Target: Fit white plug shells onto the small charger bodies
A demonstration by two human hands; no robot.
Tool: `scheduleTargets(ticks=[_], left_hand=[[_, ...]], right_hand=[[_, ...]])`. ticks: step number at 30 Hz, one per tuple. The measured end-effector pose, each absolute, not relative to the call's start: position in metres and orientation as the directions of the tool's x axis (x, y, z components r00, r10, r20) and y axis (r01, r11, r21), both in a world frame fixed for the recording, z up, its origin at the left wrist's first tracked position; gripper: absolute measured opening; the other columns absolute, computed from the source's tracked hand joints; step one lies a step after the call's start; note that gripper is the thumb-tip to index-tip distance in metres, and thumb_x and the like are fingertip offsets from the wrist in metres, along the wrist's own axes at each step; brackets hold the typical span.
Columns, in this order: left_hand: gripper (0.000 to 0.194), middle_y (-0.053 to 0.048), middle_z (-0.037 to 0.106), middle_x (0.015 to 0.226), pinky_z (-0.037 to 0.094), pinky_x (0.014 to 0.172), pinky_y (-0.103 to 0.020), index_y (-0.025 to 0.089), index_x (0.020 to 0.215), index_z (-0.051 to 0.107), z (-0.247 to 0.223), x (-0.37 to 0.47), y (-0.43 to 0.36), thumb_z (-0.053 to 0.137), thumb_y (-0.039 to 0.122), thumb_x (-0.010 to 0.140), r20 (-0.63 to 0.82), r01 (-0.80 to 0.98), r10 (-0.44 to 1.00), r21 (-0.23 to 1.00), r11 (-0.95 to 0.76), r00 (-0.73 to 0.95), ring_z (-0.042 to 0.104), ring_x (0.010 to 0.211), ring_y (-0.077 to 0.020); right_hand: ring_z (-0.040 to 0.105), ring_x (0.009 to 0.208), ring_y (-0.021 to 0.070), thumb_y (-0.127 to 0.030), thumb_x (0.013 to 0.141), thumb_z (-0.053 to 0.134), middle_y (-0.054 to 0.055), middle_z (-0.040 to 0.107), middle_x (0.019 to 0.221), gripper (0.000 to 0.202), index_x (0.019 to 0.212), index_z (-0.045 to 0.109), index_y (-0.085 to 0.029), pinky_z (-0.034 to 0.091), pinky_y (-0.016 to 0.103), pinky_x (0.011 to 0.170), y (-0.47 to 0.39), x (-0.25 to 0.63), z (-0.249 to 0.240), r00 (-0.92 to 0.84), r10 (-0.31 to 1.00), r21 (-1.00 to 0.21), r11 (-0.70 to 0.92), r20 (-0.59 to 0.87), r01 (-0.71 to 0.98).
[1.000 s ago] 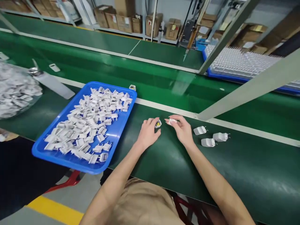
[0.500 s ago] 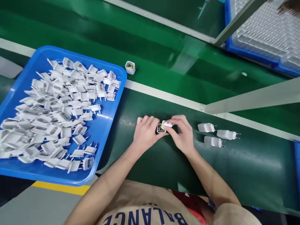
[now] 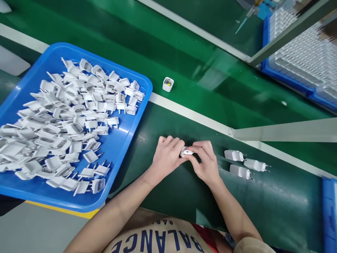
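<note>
My left hand (image 3: 168,154) is closed round a white charger housing (image 3: 182,151), mostly hidden by the fingers. Between the thumb and fingers of my right hand (image 3: 205,161) is a white plug cap (image 3: 188,152) with metal pins. The cap sits against the housing's open end; whether it is fully seated I cannot tell. To the right, three white chargers (image 3: 240,171) with pins lie on the green table (image 3: 163,196). A blue tray (image 3: 126,140) on the left holds many loose white plug caps (image 3: 76,128).
An open white housing (image 3: 167,84) with a yellow part inside stands behind the pale strip (image 3: 189,114). A metal post (image 3: 284,130) rises at the right. Blue trays of white parts (image 3: 302,63) stand at the back right, and a blue bin (image 3: 329,214) at the right edge.
The plug cap, held tilted beside the open housing before, now covers the housing's opening. My hands have drawn closer together. The whole view has shifted slightly.
</note>
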State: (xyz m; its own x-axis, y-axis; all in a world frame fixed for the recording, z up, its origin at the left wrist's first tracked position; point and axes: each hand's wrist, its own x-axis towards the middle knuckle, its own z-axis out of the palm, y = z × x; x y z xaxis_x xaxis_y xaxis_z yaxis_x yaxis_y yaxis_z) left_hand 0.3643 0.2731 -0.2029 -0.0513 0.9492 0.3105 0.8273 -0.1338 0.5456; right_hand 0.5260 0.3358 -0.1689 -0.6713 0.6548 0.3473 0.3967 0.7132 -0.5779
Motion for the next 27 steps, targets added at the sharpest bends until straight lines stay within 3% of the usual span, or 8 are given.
scheduleTargets(ticks=[10, 12, 16, 19, 21, 24, 27], left_hand=[[0.035, -0.002, 0.059, 0.077, 0.027, 0.071, -0.040, 0.020, 0.081, 0.051, -0.200, 0.364, 0.272, 0.058, 0.048, 0.102, 0.247, 0.812, 0.968, 0.574, -0.106, -0.049, 0.050, 0.075, -0.0213], [0.032, -0.004, 0.063, 0.084, 0.029, 0.072, -0.041, 0.020, 0.090, 0.057, -0.199, 0.364, 0.271, 0.062, 0.050, 0.099, 0.227, 0.814, 0.973, 0.573, -0.097, -0.044, 0.053, 0.081, -0.0235], [0.048, -0.008, 0.070, 0.104, 0.036, 0.079, -0.044, 0.016, 0.123, 0.059, -0.195, 0.365, 0.268, 0.074, 0.048, 0.091, 0.194, 0.807, 0.978, 0.588, -0.058, -0.071, 0.057, 0.095, -0.0279], [0.038, -0.009, 0.071, 0.103, 0.039, 0.082, -0.045, 0.014, 0.122, 0.060, -0.193, 0.365, 0.267, 0.069, 0.038, 0.094, 0.194, 0.785, 0.975, 0.619, -0.034, -0.110, 0.059, 0.095, -0.0284], [0.022, -0.008, 0.071, 0.099, 0.040, 0.082, -0.045, 0.016, 0.114, 0.062, -0.192, 0.364, 0.267, 0.062, 0.027, 0.096, 0.202, 0.773, 0.972, 0.633, -0.034, -0.123, 0.060, 0.094, -0.0281], [0.013, -0.008, 0.070, 0.097, 0.043, 0.082, -0.045, 0.017, 0.104, 0.061, -0.193, 0.363, 0.266, 0.052, 0.013, 0.095, 0.216, 0.741, 0.963, 0.671, -0.027, -0.160, 0.062, 0.091, -0.0269], [0.018, -0.008, 0.067, 0.104, 0.047, 0.084, -0.044, 0.017, 0.108, 0.057, -0.195, 0.361, 0.263, 0.049, 0.009, 0.094, 0.238, 0.669, 0.941, 0.743, -0.017, -0.239, 0.062, 0.094, -0.0258]], right_hand=[[0.054, 0.087, 0.0226, -0.020, 0.101, 0.059, 0.007, 0.060, 0.098, 0.008, 0.105, 0.065, -0.022, 0.047, 0.038, 0.079, 0.329, 0.520, -0.169, -0.699, 0.635, -0.462, 0.754, 0.329, 0.467], [0.055, 0.088, 0.0236, -0.024, 0.103, 0.055, 0.008, 0.062, 0.098, 0.011, 0.104, 0.066, -0.021, 0.047, 0.039, 0.080, 0.332, 0.522, -0.164, -0.704, 0.646, -0.415, 0.751, 0.295, 0.514], [0.054, 0.084, 0.0264, -0.034, 0.106, 0.048, 0.010, 0.063, 0.093, 0.026, 0.099, 0.068, -0.020, 0.045, 0.042, 0.077, 0.344, 0.546, -0.137, -0.694, 0.703, -0.168, 0.712, 0.157, 0.682], [0.053, 0.083, 0.0293, -0.051, 0.104, 0.047, 0.014, 0.060, 0.095, 0.041, 0.101, 0.071, -0.018, 0.045, 0.043, 0.074, 0.361, 0.559, -0.107, -0.712, 0.686, 0.098, 0.706, 0.151, 0.701], [0.053, 0.088, 0.0313, -0.058, 0.102, 0.049, 0.015, 0.058, 0.103, 0.046, 0.112, 0.071, -0.018, 0.046, 0.045, 0.078, 0.379, 0.548, -0.091, -0.719, 0.658, 0.168, 0.701, 0.222, 0.693], [0.055, 0.100, 0.0320, -0.050, 0.101, 0.056, 0.013, 0.057, 0.108, 0.040, 0.127, 0.065, -0.022, 0.047, 0.048, 0.090, 0.418, 0.498, -0.087, -0.702, 0.643, 0.019, 0.733, 0.307, 0.680], [0.057, 0.105, 0.0318, -0.039, 0.094, 0.066, 0.015, 0.054, 0.116, 0.049, 0.138, 0.059, -0.020, 0.047, 0.048, 0.095, 0.462, 0.433, -0.101, -0.639, 0.751, -0.150, 0.660, 0.168, 0.736]])
